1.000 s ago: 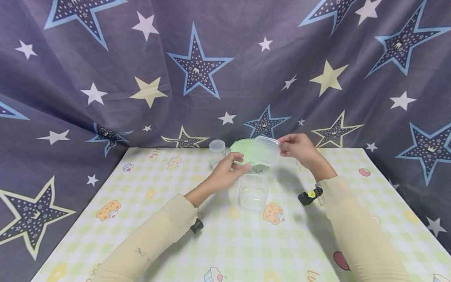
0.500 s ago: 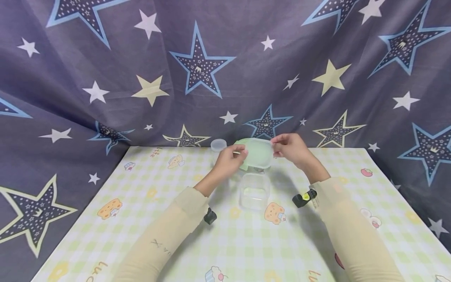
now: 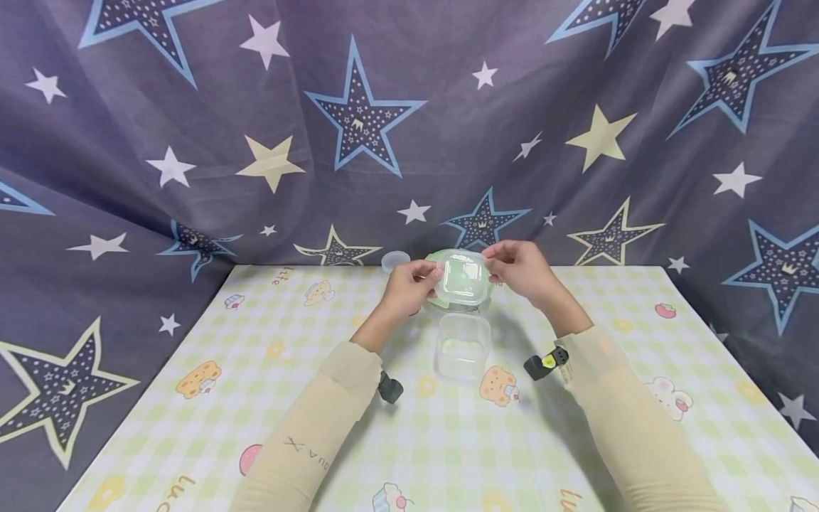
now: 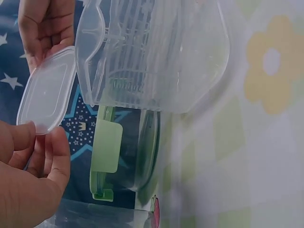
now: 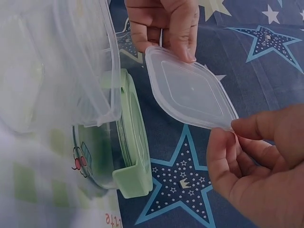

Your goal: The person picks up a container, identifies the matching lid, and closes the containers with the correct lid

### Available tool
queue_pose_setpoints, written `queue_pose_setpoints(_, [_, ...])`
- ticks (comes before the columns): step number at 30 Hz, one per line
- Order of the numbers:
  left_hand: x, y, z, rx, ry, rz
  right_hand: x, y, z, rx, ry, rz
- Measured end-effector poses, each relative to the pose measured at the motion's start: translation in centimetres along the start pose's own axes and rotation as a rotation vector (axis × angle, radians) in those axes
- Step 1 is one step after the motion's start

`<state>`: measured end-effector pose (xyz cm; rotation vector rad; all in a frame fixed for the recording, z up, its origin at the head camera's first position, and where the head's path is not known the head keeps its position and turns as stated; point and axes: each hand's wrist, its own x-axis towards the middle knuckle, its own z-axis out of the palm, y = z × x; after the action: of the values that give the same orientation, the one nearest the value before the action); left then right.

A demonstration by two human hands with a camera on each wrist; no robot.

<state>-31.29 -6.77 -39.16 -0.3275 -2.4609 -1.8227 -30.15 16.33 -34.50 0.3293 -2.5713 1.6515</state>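
Observation:
A translucent, rounded-square plastic lid (image 3: 463, 279) is held up between both hands. My left hand (image 3: 409, 288) pinches its left edge and my right hand (image 3: 520, 269) pinches the right edge, thumb and fingertips on the rim. In the right wrist view the lid (image 5: 190, 90) is tilted, with a hand at opposite corners. Below it on the table stands an uncovered clear plastic container (image 3: 462, 348), apart from the lid. Behind the lid is a clear food box with a green clip lid (image 5: 133, 178), partly hidden in the head view.
A clear jar with a whitish cap (image 3: 395, 261) stands left of the green-lidded box, partly behind the left hand. The checked tablecloth (image 3: 288, 427) covers the table, and a star-patterned curtain (image 3: 448, 107) hangs along its back edge.
The lid has moved slightly left and toward the container. My left hand, earlier apart from it, now pinches its left edge; my right hand has shifted left while keeping its grip.

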Motion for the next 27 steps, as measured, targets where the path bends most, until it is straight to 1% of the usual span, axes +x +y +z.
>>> queue_pose_setpoints(5, [0.1, -0.3, -0.1, -0.034, 0.005, 0.030, -0.2, 0.1, 0.0, 0.009, -0.009, -0.004])
queue_pose_setpoints(10, [0.0, -0.1, -0.2, -0.060, 0.008, 0.032, -0.4, 0.6, -0.2, 0.008, -0.036, 0.010])
queue_pose_setpoints(14, [-0.1, 0.1, -0.3, -0.074, 0.011, 0.037, -0.6, 0.8, -0.3, 0.003, -0.067, -0.007])
queue_pose_setpoints(22, [0.0, -0.1, -0.5, -0.083, -0.017, 0.066, -0.9, 1.5, -0.4, -0.070, -0.074, -0.105])
queue_pose_setpoints(27, [0.0, -0.4, -0.8, -0.081, -0.032, 0.089, -1.0, 1.8, -0.4, -0.117, -0.049, -0.218])
